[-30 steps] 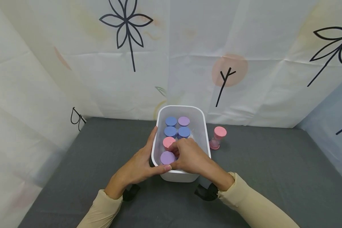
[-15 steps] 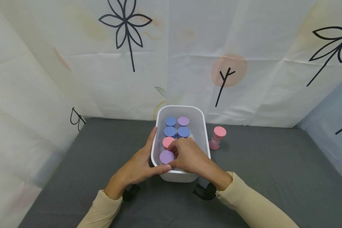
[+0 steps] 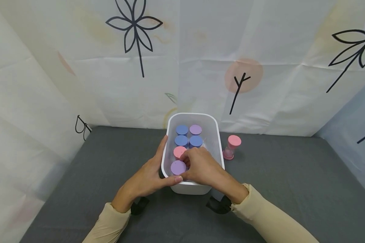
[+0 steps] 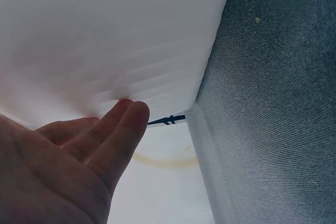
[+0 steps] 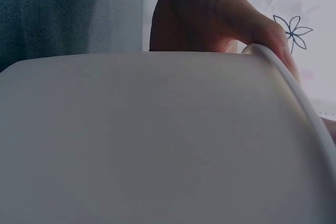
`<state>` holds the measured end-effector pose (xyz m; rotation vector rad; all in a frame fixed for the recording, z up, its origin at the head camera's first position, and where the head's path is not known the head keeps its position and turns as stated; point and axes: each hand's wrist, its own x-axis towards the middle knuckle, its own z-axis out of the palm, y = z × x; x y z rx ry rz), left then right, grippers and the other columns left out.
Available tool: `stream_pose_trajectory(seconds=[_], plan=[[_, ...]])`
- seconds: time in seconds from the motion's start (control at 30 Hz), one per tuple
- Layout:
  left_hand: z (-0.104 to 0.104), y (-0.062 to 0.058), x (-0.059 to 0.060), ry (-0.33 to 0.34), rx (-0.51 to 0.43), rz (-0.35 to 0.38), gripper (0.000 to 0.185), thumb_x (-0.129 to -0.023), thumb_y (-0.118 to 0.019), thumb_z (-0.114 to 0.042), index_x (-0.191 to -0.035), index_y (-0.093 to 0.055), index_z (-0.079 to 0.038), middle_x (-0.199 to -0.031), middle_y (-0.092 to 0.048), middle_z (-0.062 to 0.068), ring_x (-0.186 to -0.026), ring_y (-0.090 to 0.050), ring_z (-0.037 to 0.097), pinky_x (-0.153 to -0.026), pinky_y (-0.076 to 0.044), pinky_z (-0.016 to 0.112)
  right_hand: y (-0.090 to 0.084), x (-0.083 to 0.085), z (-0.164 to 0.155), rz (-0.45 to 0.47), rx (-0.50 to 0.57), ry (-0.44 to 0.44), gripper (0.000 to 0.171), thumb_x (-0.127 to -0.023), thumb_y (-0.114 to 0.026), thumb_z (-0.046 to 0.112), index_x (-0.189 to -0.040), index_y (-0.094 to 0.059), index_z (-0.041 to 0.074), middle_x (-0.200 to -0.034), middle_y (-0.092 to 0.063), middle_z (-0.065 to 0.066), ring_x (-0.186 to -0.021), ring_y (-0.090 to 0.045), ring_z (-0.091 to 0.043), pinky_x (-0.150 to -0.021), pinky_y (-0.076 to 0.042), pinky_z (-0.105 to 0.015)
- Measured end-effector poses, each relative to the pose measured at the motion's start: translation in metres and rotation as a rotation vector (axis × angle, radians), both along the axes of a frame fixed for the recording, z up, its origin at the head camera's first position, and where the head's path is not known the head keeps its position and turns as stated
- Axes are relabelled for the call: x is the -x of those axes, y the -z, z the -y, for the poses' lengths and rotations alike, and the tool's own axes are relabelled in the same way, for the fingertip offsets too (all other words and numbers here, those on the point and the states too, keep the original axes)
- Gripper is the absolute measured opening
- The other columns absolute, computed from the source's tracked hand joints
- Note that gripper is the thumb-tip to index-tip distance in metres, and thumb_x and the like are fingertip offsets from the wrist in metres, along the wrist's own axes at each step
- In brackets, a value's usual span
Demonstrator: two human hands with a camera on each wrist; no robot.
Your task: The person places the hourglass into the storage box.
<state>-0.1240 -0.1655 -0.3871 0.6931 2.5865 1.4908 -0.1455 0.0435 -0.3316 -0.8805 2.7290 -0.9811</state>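
Note:
A white plastic bin (image 3: pixel 215 138) holds several upright sand timers with round caps. My left hand (image 3: pixel 149 175) grips its near left corner, thumb over the front rim and fingers along the outer left wall; in the left wrist view the fingers (image 4: pixel 118 135) lie nearly straight against that wall. My right hand (image 3: pixel 202 167) reaches inside at the near end and pinches a purple-capped sand timer (image 3: pixel 178 167), whose lower part is hidden. Right behind it stands a pink-capped sand timer (image 3: pixel 179 152). In the right wrist view, the bin's wall (image 5: pixel 157 140) hides the right hand.
Farther back in the bin are blue-capped sand timers (image 3: pixel 181 140) and another purple-capped one (image 3: pixel 196 129). Outside, a pink sand timer (image 3: pixel 232 147) stands close to the bin's right side on the grey tabletop (image 3: pixel 280 179). A patterned white cloth (image 3: pixel 200 84) hangs behind.

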Motion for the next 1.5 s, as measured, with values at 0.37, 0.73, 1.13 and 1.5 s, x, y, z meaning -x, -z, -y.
stream_pose_trajectory(seconds=[0.37,0.73,1.13,1.5], plan=[[0.0,-0.001,0.0,0.002,-0.006,0.008,0.119,-0.085,-0.081,-0.043,-0.162,0.009,-0.036,-0.161,-0.031,0.0,-0.129,-0.052,0.021,-0.103,-0.042,0.053,-0.004,-0.004,-0.01,0.092,0.078,0.063,0.036,-0.071,-0.093,0.016,-0.101,-0.076,0.005,-0.091,-0.074,0.001,-0.086,-0.072,-0.017,-0.08,-0.056,-0.034],[0.0,-0.001,0.001,0.016,-0.025,0.006,0.119,-0.085,-0.082,-0.039,-0.162,0.009,-0.037,-0.159,-0.033,0.003,-0.126,-0.053,0.022,-0.1,-0.045,0.052,-0.009,-0.007,-0.034,0.169,0.277,0.01,0.048,-0.075,-0.092,0.018,-0.116,-0.074,0.0,-0.108,-0.074,-0.006,-0.098,-0.072,-0.022,-0.09,-0.055,-0.039],[-0.001,-0.001,0.001,0.007,-0.018,0.007,0.12,-0.084,-0.082,-0.042,-0.162,0.008,-0.036,-0.155,-0.038,-0.003,-0.128,-0.052,0.019,-0.104,-0.041,0.054,-0.006,-0.014,-0.063,0.222,0.568,0.008,0.046,-0.079,-0.087,0.005,-0.12,-0.069,-0.006,-0.116,-0.071,-0.019,-0.108,-0.069,-0.037,-0.089,-0.054,-0.029],[0.0,0.002,0.003,0.023,-0.042,-0.005,0.12,-0.084,-0.083,-0.039,-0.162,0.009,-0.036,-0.157,-0.036,0.002,-0.129,-0.052,0.022,-0.103,-0.04,0.056,-0.009,-0.012,-0.079,0.187,0.597,0.047,0.046,-0.079,-0.086,0.003,-0.122,-0.07,-0.002,-0.119,-0.07,-0.018,-0.108,-0.07,-0.029,-0.09,-0.054,-0.033]])
